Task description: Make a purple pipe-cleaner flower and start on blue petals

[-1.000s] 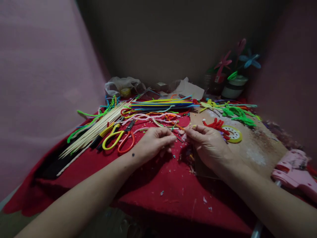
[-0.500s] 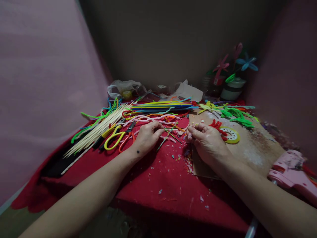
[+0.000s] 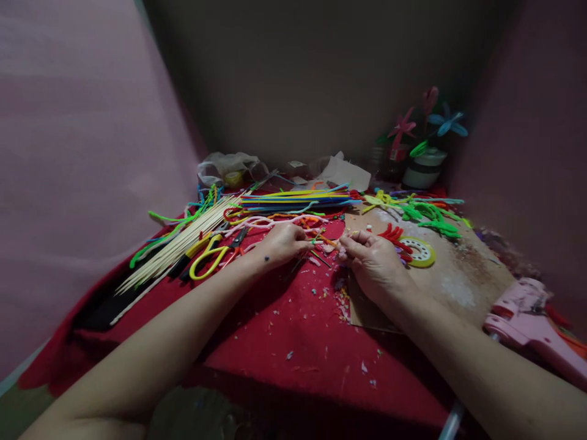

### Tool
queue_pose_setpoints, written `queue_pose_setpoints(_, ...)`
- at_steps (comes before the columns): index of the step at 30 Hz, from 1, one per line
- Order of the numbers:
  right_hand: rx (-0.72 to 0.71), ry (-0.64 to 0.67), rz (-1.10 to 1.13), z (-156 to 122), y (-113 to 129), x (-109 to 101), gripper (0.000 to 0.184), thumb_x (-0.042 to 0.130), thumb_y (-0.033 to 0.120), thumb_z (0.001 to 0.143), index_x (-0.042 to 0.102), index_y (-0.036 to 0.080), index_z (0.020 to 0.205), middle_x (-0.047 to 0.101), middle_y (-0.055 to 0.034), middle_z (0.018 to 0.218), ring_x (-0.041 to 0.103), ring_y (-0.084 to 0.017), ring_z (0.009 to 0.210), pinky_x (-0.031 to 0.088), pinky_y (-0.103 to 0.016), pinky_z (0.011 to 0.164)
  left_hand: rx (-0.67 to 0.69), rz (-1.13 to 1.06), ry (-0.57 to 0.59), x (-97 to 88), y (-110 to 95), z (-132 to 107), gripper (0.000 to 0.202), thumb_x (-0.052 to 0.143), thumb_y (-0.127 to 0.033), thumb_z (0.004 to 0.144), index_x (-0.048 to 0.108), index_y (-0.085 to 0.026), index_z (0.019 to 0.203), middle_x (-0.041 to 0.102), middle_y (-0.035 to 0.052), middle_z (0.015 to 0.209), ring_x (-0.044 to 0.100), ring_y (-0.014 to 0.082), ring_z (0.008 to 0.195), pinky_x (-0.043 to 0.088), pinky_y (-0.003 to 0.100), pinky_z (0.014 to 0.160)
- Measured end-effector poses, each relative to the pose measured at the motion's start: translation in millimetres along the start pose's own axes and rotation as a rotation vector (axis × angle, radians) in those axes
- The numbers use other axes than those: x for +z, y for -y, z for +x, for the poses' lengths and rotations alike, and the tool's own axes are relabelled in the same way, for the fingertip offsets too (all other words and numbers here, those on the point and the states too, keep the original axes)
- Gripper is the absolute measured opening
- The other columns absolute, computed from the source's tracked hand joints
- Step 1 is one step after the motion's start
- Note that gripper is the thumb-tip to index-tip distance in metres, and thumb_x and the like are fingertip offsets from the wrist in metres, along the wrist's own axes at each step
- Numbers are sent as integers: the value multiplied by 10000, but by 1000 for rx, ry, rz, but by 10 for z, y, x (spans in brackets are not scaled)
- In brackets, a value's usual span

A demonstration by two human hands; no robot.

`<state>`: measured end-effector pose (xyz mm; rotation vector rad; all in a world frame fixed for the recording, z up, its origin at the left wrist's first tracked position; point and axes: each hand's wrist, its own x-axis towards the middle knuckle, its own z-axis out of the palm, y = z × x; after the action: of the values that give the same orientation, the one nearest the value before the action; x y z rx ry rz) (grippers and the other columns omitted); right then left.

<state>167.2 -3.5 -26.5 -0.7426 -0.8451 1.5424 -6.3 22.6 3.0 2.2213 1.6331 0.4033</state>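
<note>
Working with narrow grips over a red cloth (image 3: 275, 330), partway along by my reckoning.
From the left, thin pale wooden sticks (image 3: 178, 241) lie sheaved beside yellow-and-red-handled metal scissors (image 3: 208, 261). My left hand (image 3: 285, 243) has thumb and fingers close together; I cannot tell whether they close on anything. Behind it, the tied-looking bundle of straight blue and yellow fuzzy stems (image 3: 298, 198) seems left to shape. A short orange fuzzy stem (image 3: 331, 242) lies between my hands. A pale pinkish tuft (image 3: 342, 253) shows at the fingertips of my right hand (image 3: 373, 263), pinched narrow; whether it is held, I cannot tell. Past it, red curled fuzzy stems (image 3: 393, 233) are already bent, and the blue star-petalled flower (image 3: 448, 121) looks finished.
</note>
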Motion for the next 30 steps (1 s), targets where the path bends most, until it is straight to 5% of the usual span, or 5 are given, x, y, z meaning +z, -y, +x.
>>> queue_pose_setpoints(8,51,-2,22,7,30,17,195,764,208,574,591,132,618,574,18,552,509,-71,499,383,-199,504,-118,-345,-62,-110,-129,-167,204,519,-273,718,576,-134,579,429,-44,455,327,63,424,224,217,445)
queue_pose_setpoints(13,83,-9,68,2,73,31,179,767,184,554,603,120,591,585,5,560,518,-76,510,404,-201,513,-34,-621,93,-225,-184,-331,190,558,-311,735,569,-132,672,486,-31,558,349,49,457,240,194,438)
queue_pose_setpoints(30,33,-9,174,1,87,38,136,769,155,556,639,123,583,575,14,531,521,-82,503,421,-219,532,-58,-664,187,-163,-269,-424,207,603,-318,728,568,-122,671,472,-36,546,344,42,458,239,174,417)
